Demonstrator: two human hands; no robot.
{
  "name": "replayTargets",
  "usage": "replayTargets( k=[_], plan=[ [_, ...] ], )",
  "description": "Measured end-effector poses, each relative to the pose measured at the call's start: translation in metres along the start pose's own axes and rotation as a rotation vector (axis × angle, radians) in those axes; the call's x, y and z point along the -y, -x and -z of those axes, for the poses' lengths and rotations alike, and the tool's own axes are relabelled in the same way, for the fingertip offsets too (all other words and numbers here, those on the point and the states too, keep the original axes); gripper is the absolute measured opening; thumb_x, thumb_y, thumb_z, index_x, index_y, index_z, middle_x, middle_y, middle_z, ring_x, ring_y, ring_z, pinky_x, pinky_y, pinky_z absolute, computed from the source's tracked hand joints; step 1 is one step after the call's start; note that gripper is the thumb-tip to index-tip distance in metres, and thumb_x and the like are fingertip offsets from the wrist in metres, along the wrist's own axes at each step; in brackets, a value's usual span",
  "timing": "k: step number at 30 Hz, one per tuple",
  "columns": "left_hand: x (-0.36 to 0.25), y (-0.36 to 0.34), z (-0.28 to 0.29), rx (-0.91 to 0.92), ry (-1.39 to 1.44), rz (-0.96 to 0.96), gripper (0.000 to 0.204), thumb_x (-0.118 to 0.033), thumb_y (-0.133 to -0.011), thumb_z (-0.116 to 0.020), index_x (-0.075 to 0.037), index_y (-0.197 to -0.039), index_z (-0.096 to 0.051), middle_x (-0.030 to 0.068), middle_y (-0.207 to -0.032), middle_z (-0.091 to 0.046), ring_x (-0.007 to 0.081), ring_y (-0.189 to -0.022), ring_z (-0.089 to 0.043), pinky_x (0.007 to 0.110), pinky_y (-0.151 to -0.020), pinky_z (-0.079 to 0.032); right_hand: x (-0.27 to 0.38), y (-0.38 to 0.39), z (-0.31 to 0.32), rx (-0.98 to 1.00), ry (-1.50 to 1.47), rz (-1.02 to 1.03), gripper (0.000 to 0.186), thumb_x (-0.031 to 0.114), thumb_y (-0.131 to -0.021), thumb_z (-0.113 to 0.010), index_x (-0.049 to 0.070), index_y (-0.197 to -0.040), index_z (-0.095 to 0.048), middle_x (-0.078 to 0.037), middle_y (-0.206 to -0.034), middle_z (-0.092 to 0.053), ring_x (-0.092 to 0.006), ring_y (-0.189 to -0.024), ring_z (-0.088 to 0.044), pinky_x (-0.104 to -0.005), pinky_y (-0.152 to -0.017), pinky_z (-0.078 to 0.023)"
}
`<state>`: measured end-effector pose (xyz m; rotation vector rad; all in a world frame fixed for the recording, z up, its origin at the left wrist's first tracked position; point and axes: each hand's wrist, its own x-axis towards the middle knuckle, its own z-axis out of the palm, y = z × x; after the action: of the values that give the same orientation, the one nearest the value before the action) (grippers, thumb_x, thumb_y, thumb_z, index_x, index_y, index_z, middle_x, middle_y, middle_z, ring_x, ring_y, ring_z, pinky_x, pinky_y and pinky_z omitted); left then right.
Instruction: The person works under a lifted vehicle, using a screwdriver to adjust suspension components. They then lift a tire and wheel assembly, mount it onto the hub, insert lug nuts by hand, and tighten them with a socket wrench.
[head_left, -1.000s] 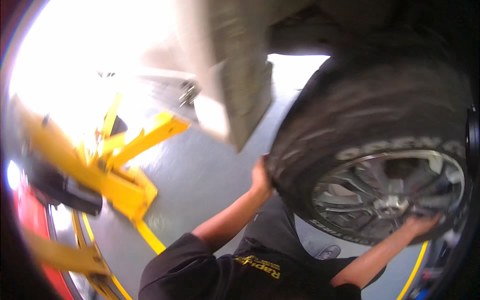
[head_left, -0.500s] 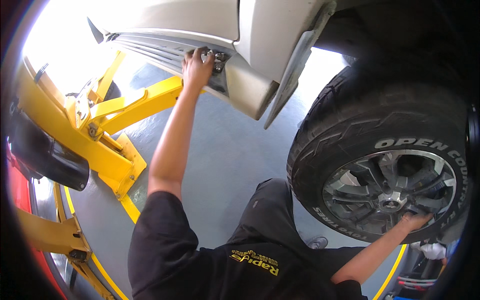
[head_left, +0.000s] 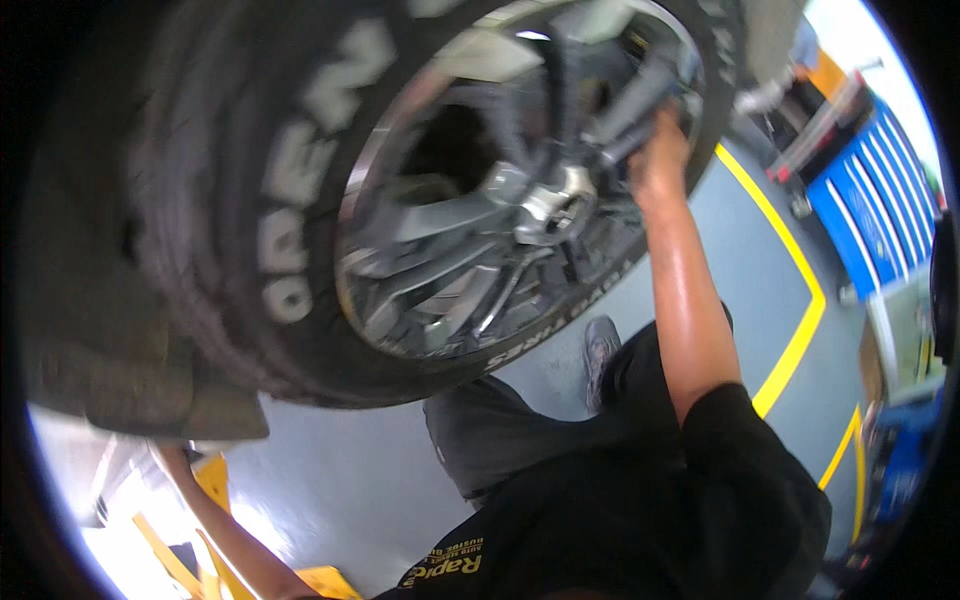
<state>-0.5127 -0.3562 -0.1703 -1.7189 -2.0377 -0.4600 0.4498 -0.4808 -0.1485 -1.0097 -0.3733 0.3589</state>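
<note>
The wheel [head_left: 460,215] is seen filling the upper middle of the frame, its face tilted toward the view and its tire [head_left: 215,250] bulging toward the upper left. A spoke [head_left: 628,100] near the upper right of the rim is grasped by the right hand [head_left: 660,165], the fingers being hooked over it, though the tips are blurred. The left hand [head_left: 172,458] is shown small at the lower left, just beside the pale vehicle panel [head_left: 70,440] and below the dark flap [head_left: 180,400]; whether anything is held by its fingers cannot be told. For good control, the spoke is probably best gripped with the whole hand, and the thumb should be tucked clear of the narrow gaps near the hub [head_left: 560,210]. If the wheel is turned, it should be moved slowly, since the wrist could be caught or twisted between spokes. Steadier support would likely be given by the left palm placed flat on the tread. The shoe [head_left: 600,360], visible beneath the lower edge of the tire, would be better placed farther out, and firm footing should be taken on the gray floor [head_left: 340,470].
</note>
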Motion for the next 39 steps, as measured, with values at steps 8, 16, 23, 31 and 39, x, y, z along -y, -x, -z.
replayTargets(
  k=[8,16,23,31,39],
  plan=[
    [-0.028,-0.007,0.024,-0.073,0.247,0.093,0.048,-0.028,-0.102,-0.045,0.001,-0.14,-0.052,0.0245,-0.143,-0.051,0.0374,-0.129,-0.051,0.046,-0.108,-0.04,0.002,0.0,-0.009,-0.011,0.173,0.031,0.083,0.06,-0.096,-0.057,-0.019,-0.121,-0.054,-0.025,-0.121,-0.061,-0.0298,-0.11,-0.059,-0.0376,-0.098,-0.045],
    [-0.083,0.011,0.061,-0.065,0.477,0.197,0.054,-0.029,-0.104,-0.043,0.005,-0.147,-0.042,0.025,-0.146,-0.049,0.0359,-0.132,-0.049,0.045,-0.112,-0.037,0.036,-0.001,0.003,0.278,0.319,-0.144,0.075,0.063,-0.101,-0.04,-0.006,-0.111,-0.066,-0.016,-0.097,-0.068,-0.0277,-0.08,-0.066,-0.0408,-0.066,-0.055],
    [-0.079,0.021,0.053,-0.093,0.798,0.227,0.059,-0.014,-0.103,-0.049,0.005,-0.154,-0.028,0.0247,-0.158,-0.034,0.0341,-0.142,-0.039,0.042,-0.119,-0.029,0.046,0.0,0.003,0.312,0.237,-0.305,0.066,0.062,-0.1,-0.043,0.001,-0.112,-0.066,-0.011,-0.092,-0.067,-0.0241,-0.078,-0.064,-0.038,-0.073,-0.056],
    [-0.059,0.013,0.039,-0.156,0.74,0.112,0.062,-0.012,-0.1,-0.053,0.005,-0.154,-0.028,0.0241,-0.155,-0.04,0.0338,-0.14,-0.043,0.041,-0.117,-0.032,0.056,0.012,0.044,0.632,0.481,-0.166,0.075,0.056,-0.091,-0.067,-0.013,-0.117,-0.058,-0.017,-0.109,-0.062,-0.0231,-0.097,-0.063,-0.0349,-0.084,-0.053],
    [0.012,-0.004,0.011,-0.068,0.446,-0.098,0.061,-0.041,-0.102,-0.05,0.007,-0.138,-0.05,0.0281,-0.143,-0.05,0.0397,-0.13,-0.049,0.045,-0.111,-0.037,0.058,0.031,0.091,0.986,0.687,-0.41,0.042,0.049,-0.096,-0.065,0.008,-0.099,-0.062,-0.001,-0.079,-0.06,-0.0135,-0.074,-0.064,-0.0287,-0.065,-0.054]
  ],
)
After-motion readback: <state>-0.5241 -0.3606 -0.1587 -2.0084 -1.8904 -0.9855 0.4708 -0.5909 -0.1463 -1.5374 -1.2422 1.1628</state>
